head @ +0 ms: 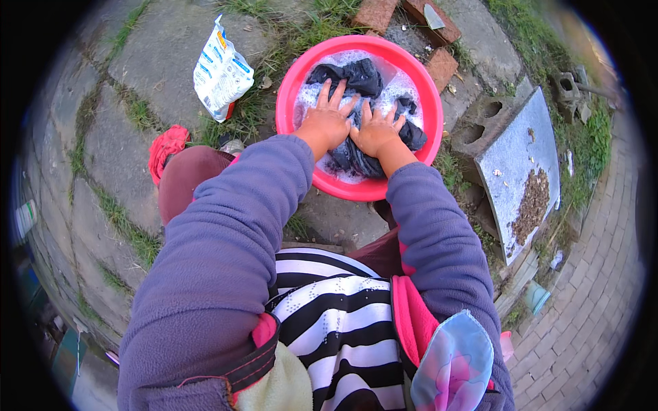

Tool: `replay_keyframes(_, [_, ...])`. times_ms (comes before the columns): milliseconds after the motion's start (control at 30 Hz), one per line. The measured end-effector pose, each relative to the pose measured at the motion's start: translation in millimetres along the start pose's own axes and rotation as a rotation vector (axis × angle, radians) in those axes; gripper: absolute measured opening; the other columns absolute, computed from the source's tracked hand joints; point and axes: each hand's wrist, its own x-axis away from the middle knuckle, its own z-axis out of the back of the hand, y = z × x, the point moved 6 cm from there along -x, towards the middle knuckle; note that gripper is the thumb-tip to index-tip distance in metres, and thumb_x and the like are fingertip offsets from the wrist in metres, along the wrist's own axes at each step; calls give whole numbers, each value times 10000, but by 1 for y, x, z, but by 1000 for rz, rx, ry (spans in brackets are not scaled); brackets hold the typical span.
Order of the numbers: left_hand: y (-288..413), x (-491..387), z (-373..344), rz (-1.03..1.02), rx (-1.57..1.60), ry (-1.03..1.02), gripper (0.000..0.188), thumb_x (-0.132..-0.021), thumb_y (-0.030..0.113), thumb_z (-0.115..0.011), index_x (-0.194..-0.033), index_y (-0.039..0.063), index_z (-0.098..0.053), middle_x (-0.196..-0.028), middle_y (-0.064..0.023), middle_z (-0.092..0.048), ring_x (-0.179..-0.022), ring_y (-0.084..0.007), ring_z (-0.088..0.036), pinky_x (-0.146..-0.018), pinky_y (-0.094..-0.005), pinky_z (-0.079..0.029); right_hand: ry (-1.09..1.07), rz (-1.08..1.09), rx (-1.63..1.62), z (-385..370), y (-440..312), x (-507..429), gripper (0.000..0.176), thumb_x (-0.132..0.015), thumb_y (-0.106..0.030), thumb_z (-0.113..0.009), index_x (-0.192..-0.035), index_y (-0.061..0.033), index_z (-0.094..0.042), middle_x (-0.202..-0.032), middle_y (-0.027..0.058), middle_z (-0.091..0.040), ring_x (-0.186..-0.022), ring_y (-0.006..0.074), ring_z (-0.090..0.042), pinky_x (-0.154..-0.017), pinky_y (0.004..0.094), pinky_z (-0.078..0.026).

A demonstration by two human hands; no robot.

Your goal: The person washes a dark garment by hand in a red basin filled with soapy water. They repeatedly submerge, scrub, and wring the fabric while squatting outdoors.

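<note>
A pink plastic basin stands on the ground before me, holding soapy water and dark wet cloth. My left hand lies palm down over the cloth, its fingers spread towards the basin's far side. Close beside it, my right hand presses flat on the cloth, fingers also apart. Neither hand is closed around anything that I can see. White suds surround the cloth, and parts of it are under the foam and my hands.
A white printed plastic bag stands left of the basin, near a red cloth. Bricks lie beyond the basin. On the right, a hollow concrete block adjoins a tilted grey board bearing brown crumbs. A small bucket lies lower right.
</note>
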Motion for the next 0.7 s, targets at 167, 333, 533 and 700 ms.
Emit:
replay_keyframes(167, [4,-9,1,58,11,-122,643,-921,275,-529,-1524,315,-309,-1650,-56,-6,-1506,-366,18,-1050,-716,-300,-128,-46,-39,16,1,-7,812,-867,-529,-513,-1535,-148,-251,-1528,204,-367,-1415,516,-239,-1121,681,-75])
replay_keyframes(333, [-2,6,32,117,195,-97,444,-934,261,-529,-1378,272,-525,-1630,-40,-146,-1501,-335,-88,-1098,-664,-282,196,-27,-665,74,40,-32,766,-802,-466,-689,-1422,-83,-448,-1423,229,-487,-1298,389,-474,-1109,475,-335])
replay_keyframes(533, [-29,7,38,225,734,315,299,-867,143,-529,-1125,118,-677,-1274,-134,-608,-1218,-311,-549,-1045,-412,-422,388,-196,-560,67,8,-43,648,-767,-426,-760,-1275,-61,-593,-1232,195,-646,-1163,335,-607,-1000,463,-435])
replay_keyframes(700, [-42,25,59,624,1062,445,270,-881,164,-519,-1096,65,-650,-1125,-175,-660,-1086,-291,-623,-930,-395,-473,518,127,-1204,74,16,-32,288,-774,-151,-714,-1040,-46,-672,-971,116,-714,-823,236,-682,-776,343,-523])
